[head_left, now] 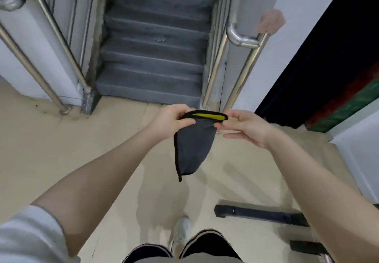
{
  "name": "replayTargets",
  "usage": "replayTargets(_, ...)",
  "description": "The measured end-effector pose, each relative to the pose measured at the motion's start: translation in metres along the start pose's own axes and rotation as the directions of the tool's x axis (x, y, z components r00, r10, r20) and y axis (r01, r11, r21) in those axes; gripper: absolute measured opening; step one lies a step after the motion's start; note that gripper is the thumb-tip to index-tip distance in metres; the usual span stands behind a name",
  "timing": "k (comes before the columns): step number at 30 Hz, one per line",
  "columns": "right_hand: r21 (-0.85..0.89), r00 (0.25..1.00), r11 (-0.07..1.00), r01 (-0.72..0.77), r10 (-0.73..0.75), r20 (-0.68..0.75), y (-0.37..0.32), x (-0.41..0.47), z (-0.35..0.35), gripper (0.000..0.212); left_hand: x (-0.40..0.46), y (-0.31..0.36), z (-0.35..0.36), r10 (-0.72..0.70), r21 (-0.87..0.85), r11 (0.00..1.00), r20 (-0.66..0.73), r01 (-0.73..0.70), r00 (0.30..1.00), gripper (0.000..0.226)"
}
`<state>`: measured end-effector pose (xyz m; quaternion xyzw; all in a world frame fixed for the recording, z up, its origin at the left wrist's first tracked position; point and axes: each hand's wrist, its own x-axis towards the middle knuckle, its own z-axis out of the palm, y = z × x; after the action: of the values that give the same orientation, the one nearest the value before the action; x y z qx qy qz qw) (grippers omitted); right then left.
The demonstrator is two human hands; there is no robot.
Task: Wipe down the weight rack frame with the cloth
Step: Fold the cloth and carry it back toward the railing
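Note:
A grey cloth (193, 145) with a black hem and a yellow inner side hangs in front of me above the floor. My left hand (170, 121) pinches its upper left corner. My right hand (248, 127) pinches the upper right edge between thumb and fingers. The cloth droops folded between both hands, its lower tip pointing down. A black metal bar of the rack's base (260, 215) lies on the floor at the lower right; the rest of the frame is out of view.
Grey stairs (153, 57) rise straight ahead between steel handrails (240, 72) and white walls. Beige floor (61, 143) spreads to the left. A dark opening (320, 63) and a white wall stand at the right. My shoe (182, 232) and shorts show below.

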<state>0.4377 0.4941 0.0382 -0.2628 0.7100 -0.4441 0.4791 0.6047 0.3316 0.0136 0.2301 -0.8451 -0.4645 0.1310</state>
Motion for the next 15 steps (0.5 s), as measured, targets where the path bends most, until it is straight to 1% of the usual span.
replayTargets(1,-0.086,0.999,0.996,0.038,-0.038,-0.003,-0.010,0.013,-0.018,0.020,0.028,0.005,-0.001,-0.003,-0.022,1.000,0.001,0.003,1.000,0.016)
replayTargets(2,-0.149,0.996,0.986,0.071,-0.078,-0.047,-0.018,0.028,-0.033,0.017,0.056,0.009,-0.001,0.000,-0.036,0.999,0.007,0.000,1.000,0.016)
replayTargets(3,-0.187,0.985,0.977,0.102,-0.126,-0.121,-0.026,0.043,-0.048,0.015,0.082,0.012,0.000,0.011,-0.033,0.999,0.014,-0.010,1.000,0.013)
replayTargets(5,-0.244,0.934,0.959,0.144,-0.213,-0.286,-0.037,0.075,-0.074,0.011,0.133,0.016,0.004,0.047,0.009,0.999,0.024,-0.047,0.999,0.005)
replayTargets(6,-0.256,0.904,0.954,0.155,-0.241,-0.352,-0.043,0.090,-0.086,0.009,0.158,0.020,0.006,0.068,0.018,0.998,0.028,-0.068,0.997,0.005)
replayTargets(8,-0.264,0.857,0.950,0.167,-0.272,-0.438,-0.054,0.120,-0.109,0.010,0.206,0.028,0.010,0.087,-0.006,0.996,0.048,-0.087,0.995,0.012)
replayTargets(9,-0.254,0.839,0.951,0.174,-0.278,-0.467,-0.060,0.136,-0.122,0.012,0.232,0.032,0.011,0.096,-0.015,0.995,0.059,-0.096,0.994,0.014)
replayTargets(12,-0.196,0.794,0.954,0.229,-0.299,-0.529,-0.083,0.187,-0.166,0.010,0.316,0.045,0.014,0.153,0.038,0.987,0.097,-0.157,0.983,0.017)
replayTargets(15,-0.194,0.756,0.950,0.246,-0.313,-0.575,-0.101,0.243,-0.212,0.013,0.401,0.045,0.017,0.167,0.024,0.984,0.182,-0.175,0.969,0.017)
